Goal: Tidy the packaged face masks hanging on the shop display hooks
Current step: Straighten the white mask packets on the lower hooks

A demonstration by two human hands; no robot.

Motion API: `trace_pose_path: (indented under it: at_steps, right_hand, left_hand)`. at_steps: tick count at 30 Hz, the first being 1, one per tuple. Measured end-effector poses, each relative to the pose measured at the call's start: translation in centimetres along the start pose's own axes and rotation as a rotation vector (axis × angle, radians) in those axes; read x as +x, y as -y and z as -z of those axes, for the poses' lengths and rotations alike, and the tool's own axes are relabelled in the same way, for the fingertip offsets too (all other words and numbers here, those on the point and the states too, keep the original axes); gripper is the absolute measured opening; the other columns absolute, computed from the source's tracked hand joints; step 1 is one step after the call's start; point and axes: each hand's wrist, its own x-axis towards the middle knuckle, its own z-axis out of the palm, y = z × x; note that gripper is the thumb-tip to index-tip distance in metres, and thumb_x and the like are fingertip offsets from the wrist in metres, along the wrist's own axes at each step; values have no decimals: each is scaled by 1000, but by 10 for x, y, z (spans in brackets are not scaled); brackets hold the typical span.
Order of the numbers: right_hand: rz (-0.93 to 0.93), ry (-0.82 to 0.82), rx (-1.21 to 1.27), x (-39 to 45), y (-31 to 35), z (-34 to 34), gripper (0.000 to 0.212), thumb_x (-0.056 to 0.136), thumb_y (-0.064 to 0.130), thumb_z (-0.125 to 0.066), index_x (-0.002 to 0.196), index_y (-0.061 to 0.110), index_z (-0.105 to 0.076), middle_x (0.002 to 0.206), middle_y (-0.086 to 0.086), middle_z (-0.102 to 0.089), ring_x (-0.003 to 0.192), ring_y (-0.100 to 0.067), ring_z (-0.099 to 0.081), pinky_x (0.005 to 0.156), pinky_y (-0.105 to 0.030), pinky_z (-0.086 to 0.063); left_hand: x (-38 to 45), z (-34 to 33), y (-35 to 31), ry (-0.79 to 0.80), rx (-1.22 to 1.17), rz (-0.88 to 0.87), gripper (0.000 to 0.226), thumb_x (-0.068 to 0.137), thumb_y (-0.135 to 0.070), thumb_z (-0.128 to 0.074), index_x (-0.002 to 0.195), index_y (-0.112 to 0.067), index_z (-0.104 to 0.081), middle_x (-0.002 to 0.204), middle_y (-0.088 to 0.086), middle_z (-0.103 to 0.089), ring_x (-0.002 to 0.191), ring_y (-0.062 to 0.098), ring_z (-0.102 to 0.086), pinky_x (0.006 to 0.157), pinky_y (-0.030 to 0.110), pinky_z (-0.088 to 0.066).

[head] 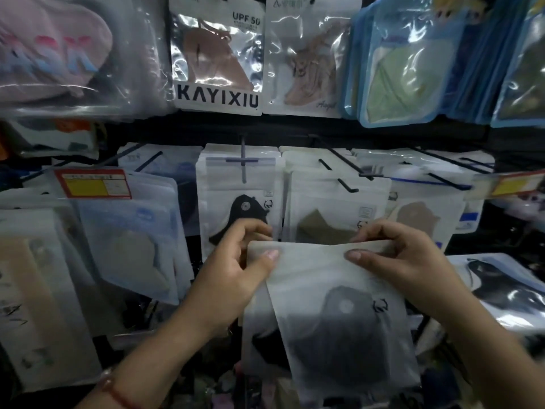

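Both my hands, left hand point(236, 261) and right hand point(404, 255), pinch the mask packet point(333, 314) by its top edge below the hook point(243, 163); it looks light, floppy, slick.

a dark display wall point(295, 128) carries black metal hooks point(348, 184) under dim light, with glare on plastic.

A red-and-yellow price tag point(93, 183), print blurred, perhaps.

Left hand point(236, 261), right hand point(404, 258) pinching mask packet point(339, 320) top edge
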Motion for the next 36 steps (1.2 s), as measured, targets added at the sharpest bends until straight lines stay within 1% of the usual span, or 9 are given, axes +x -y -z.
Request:
trace_pose_path:
  at_steps: [2, 4, 6, 10, 14, 17, 25, 30, 36]
  right_hand:
    - [26, 21, -86, 1, -2, 2, 10, 78, 15, -78, 81, 17, -69, 82, 2, -68, 72, -13, -64, 61, -24, -53]
    - [72, 23, -165, 1, -2, 2, 10, 80, 16, -78, 79, 19, -68, 82, 6, -67, 74, -10, -62, 64, -26, -52]
    - [102, 19, -193, 1, -2, 3, 10, 80, 17, -77, 80, 21, -68, 84, 6, -67, 79, -9, -63, 69, -28, -51]
    - [160, -6, -296, -2, -2, 11, 10, 81, 24, -76, 82, 28, -67, 86, 12, -68, 85, -8, -64, 73, -29, -52]
    - [263, 28, -677, -6, -2, 22, 13, 81, 41, -69, 93, 35, -66, 87, 19, -67, 81, -3, -64, 71, -31, -55]
    - [342, 36, -858, -7, -5, 24, 22, 82, 39, -71, 103, 37, -65, 94, 15, -70, 83, -10, -67, 69, -35, -57]
    - [398, -10, -878, -7, -18, 38, 29, 91, 40, -52, 117, 32, -62, 102, 11, -68, 85, -15, -66, 66, -37, -56]
    - [273, 18, -869, -9, -27, 48, 46, 86, 44, -58, 132, 44, -51, 113, 14, -56, 89, -11, -61, 68, -29, -55]
    - [239, 29, -837, -5, -37, 52, 48, 91, 38, -64, 135, 48, -47, 119, 15, -61, 102, -13, -60, 79, -32, -53]
  left_hand:
    - [13, 5, -7, 106, 398, -72, 24, 91, -39, -67, 112, -46, -59, 106, -21, -65, 105, -5, -60, 90, 21, -49]
    - [24, 1, -17, 274, 717, -150, 34, 92, -51, -60, 126, -46, -57, 116, -28, -60, 111, -9, -52, 92, 20, -45]
    - [31, -8, -25, 366, 813, -156, 33, 95, -52, -55, 126, -41, -60, 118, -25, -63, 109, -5, -54, 92, 26, -48]
    - [40, -26, -24, 355, 745, -152, 15, 98, -42, -56, 98, -32, -67, 91, -16, -68, 85, 0, -61, 78, 36, -53]
    - [42, -40, -22, 351, 690, -136, 14, 95, -43, -61, 93, -31, -68, 86, -15, -68, 81, 0, -61, 75, 35, -52]
    - [44, -50, -25, 347, 689, -140, 16, 92, -47, -65, 88, -32, -67, 81, -14, -67, 76, 1, -61, 70, 32, -52]
    - [50, -63, -30, 314, 561, -74, 17, 88, -45, -71, 79, -31, -66, 76, -14, -67, 69, 2, -61, 63, 25, -47]
    - [54, -69, -29, 292, 500, -7, 21, 83, -42, -76, 77, -25, -67, 75, -8, -68, 63, 0, -60, 60, 25, -46]
    - [58, -76, -28, 308, 479, 28, 29, 79, -44, -79, 73, -21, -62, 64, -11, -59, 56, -2, -49, 55, 19, -38]
